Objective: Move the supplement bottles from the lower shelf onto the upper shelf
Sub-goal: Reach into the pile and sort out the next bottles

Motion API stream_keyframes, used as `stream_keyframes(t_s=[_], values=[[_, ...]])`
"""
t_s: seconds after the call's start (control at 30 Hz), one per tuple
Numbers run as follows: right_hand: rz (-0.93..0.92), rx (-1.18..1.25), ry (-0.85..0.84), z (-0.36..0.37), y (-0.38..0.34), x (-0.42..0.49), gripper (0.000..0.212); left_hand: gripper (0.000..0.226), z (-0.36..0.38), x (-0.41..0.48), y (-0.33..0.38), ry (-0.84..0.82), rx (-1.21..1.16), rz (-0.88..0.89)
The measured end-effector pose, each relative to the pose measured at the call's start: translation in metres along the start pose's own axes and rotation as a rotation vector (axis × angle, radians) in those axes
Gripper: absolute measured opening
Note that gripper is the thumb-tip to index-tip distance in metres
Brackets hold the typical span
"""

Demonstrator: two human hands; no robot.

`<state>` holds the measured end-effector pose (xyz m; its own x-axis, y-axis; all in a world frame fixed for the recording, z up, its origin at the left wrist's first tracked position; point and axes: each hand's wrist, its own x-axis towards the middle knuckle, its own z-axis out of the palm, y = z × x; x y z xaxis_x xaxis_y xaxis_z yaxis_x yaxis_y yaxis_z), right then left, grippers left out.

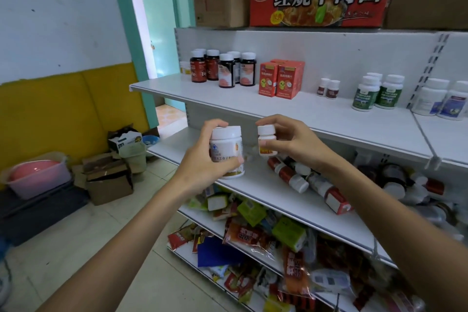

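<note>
Head view, and both forearms reach up and forward from the bottom corners, hands raised side by side in front of the upper shelf (253, 106), just below its front lip. The left hand (202, 159) wraps a large white bottle (227, 151), fingers curled over the cap and thumb pressed across the label, bottle held upright. Just right of it, the right hand (288, 139) pinches a small white bottle (266, 140) between thumb and fingertips, also upright, the two bottles close but apart. Below that shelf, on the lower shelf (253, 190), a heap of toppled bottles (298, 177) lies on its side. Up on the upper shelf, dark bottles (222, 68) stand at the left end.
</note>
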<state>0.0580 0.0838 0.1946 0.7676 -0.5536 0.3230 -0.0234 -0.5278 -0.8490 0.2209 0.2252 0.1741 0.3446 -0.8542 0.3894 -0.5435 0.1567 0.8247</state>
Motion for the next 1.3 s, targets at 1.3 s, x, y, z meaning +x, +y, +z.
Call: stream_keyframes(t_s=[1.3], values=[[-0.173, -0.153, -0.047, 0.16, 0.056, 0.485, 0.039, 0.069, -0.255, 0.296, -0.245, 0.335, -0.03, -0.103]])
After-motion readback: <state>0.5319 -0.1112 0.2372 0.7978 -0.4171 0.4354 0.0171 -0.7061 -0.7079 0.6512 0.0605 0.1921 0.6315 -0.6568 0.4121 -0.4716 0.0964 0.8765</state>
